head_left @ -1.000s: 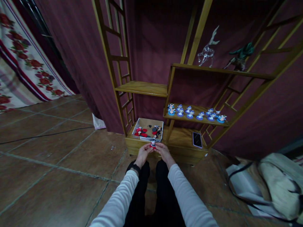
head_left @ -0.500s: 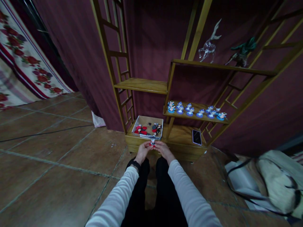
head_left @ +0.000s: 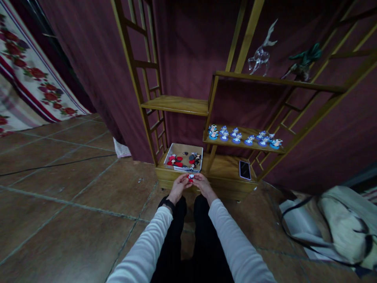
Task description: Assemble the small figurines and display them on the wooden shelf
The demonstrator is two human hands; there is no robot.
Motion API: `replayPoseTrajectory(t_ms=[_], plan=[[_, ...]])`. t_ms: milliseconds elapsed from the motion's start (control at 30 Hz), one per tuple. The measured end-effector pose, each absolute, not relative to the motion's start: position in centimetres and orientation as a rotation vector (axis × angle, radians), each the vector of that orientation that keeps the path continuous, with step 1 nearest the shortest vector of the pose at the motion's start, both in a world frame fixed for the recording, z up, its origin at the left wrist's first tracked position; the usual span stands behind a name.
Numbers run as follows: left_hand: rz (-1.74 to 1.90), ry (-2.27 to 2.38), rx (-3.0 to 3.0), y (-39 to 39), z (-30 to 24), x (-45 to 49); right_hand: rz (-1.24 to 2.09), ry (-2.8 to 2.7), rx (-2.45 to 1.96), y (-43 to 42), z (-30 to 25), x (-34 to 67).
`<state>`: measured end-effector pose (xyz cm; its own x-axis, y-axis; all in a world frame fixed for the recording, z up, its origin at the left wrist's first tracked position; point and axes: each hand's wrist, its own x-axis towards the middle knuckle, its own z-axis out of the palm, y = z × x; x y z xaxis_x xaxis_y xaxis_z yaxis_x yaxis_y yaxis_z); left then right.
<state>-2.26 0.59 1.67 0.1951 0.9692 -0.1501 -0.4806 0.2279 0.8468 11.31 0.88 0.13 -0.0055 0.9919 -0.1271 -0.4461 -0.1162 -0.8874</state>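
From where I stand, little has shifted over the last second: the view has tipped up a touch, and the two hands stay together in front of the low shelf, now pinching the small red-based figure [head_left: 191,178] a shade lower and closer to the knees than before. The left hand [head_left: 178,186] has its grip closed on the figure's left side, the right hand [head_left: 202,185] closed on its right, so the piece sits between the fingertips just in front of the cardboard box [head_left: 184,157] of red and dark pieces; to me that reads as fiddling with one piece, not setting it down. Further right, blue-based figures [head_left: 244,137] line a shelf, and a phone [head_left: 244,169] lies on the bottom board. The figure is too small and dim to make out, and fingers cover much of it.
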Motion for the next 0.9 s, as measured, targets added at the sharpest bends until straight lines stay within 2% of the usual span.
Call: replayPoseTrajectory(t_ms=[133,900], plan=[[1.226,0.835,0.689,0.8,1.4,-2.3,1.486,-0.845,-0.922,0.8,0.2,11.4],[1.048,0.742,0.853,1.0,1.0,-3.0,1.513,-0.865,-0.972,0.8,0.4,12.5]])
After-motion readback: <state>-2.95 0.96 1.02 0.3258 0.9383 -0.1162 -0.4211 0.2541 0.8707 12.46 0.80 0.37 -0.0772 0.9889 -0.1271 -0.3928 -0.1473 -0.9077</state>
